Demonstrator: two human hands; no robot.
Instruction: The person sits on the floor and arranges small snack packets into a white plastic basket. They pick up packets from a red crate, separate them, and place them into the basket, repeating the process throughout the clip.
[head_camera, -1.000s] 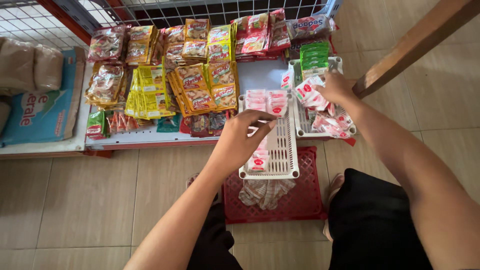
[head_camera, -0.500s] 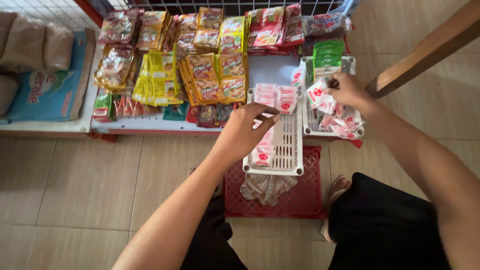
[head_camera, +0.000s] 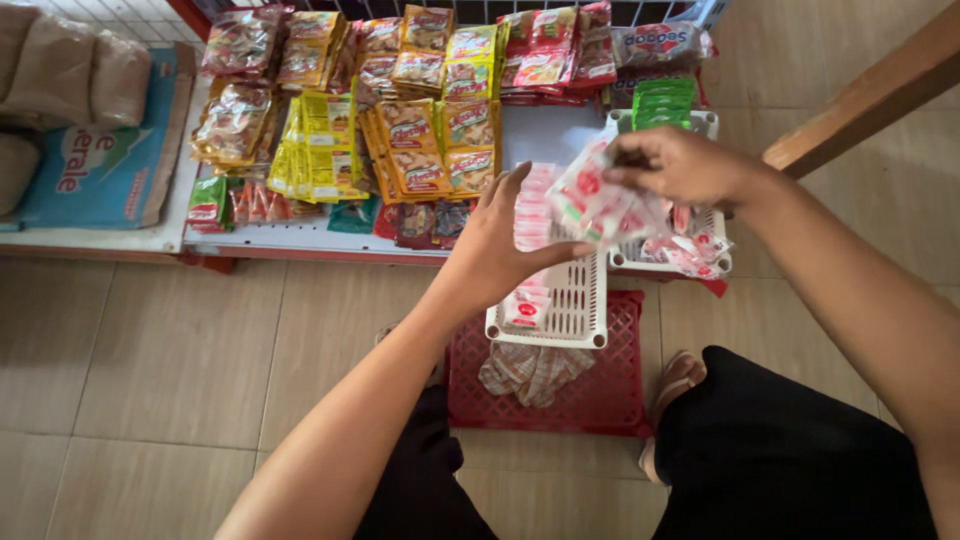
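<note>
Sachets (head_camera: 592, 200), red and white, pinched in the right hand (head_camera: 680, 165) above the white basket (head_camera: 570, 305). Left hand (head_camera: 500, 250), open and empty, supports them from beneath; best lowered flat, edges aligned.

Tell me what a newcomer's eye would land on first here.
First, the two hands at centre: the right hand lifts a strip of small white-and-red sachets toward the open left hand, above a white slotted basket on a red crate. Behind them, rows of yellow, orange and red snack packets crowd a low white shelf.
</note>
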